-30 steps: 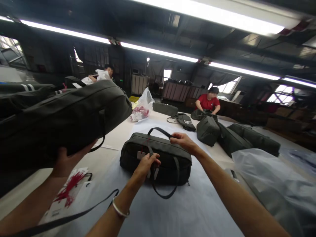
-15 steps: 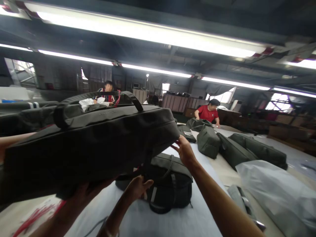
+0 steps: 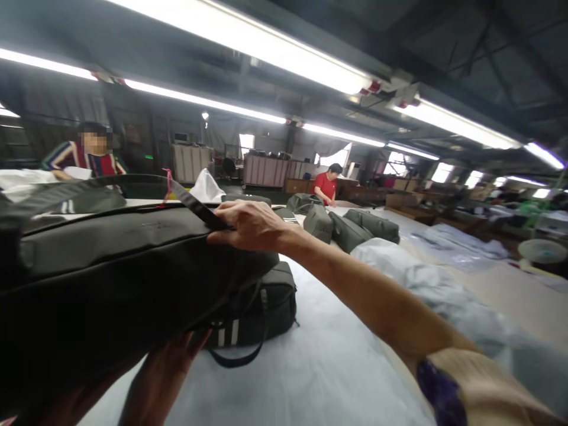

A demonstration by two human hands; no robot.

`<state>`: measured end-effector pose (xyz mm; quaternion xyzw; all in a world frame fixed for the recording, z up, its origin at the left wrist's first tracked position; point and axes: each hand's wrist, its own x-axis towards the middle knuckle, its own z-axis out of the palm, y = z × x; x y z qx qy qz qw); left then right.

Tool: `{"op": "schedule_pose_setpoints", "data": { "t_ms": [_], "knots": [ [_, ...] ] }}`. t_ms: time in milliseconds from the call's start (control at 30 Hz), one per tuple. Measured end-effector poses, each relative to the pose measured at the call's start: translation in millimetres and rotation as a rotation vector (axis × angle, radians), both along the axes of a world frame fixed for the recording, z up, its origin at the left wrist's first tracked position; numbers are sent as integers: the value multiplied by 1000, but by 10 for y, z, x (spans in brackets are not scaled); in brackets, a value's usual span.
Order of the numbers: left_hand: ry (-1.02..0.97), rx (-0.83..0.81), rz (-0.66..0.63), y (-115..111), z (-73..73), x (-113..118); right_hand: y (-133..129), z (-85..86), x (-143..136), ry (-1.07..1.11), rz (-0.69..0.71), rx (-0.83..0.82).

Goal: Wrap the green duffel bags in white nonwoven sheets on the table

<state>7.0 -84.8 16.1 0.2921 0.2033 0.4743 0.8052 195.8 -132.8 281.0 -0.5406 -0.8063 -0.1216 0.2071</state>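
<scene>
A large dark duffel bag fills the left side, raised above the white-covered table. My right hand is closed over its top edge at the base of the black carry strap. Under the bag, my left hand holds it from below; most of its fingers are hidden. Another dim hand or forearm shows beside it at the lower left, and I cannot tell whose it is. Behind the raised bag, a second dark bag with pale stripes rests on the table, its strap looped forward.
Several dark green bags stand farther along the table. Crumpled translucent plastic lies to the right. A person in red works at the far end; another person in a striped top is at the left. Fluorescent lights hang overhead.
The view has swung right. My right hand has moved from the bag's lower end corner to its top by the strap. The bracelet-wearing hand below is no longer distinguishable.
</scene>
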Motion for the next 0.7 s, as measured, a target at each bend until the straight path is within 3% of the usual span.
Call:
{"op": "schedule_pose_setpoints", "data": {
  "t_ms": [167, 300, 400, 567, 633, 700],
  "knots": [
    [-11, 22, -30, 56, 306, 276, -262, 108, 494, 115, -162, 292],
    [-57, 6, -75, -5, 610, 863, -439, 186, 1201, 295, -312, 440],
    [-108, 68, -175, -60, 770, 1523, -573, 122, 1895, 479, -474, 542],
    [-57, 216, -327, -175, 955, 2616, -905, -48, 3226, 700, -942, 769],
    [-1, 234, -363, -255, 982, 2884, -1038, -161, 3772, 788, -1099, 808],
    [48, 270, -399, -329, 929, 3012, -1126, -356, 4307, 898, -1246, 830]
  ]
}}
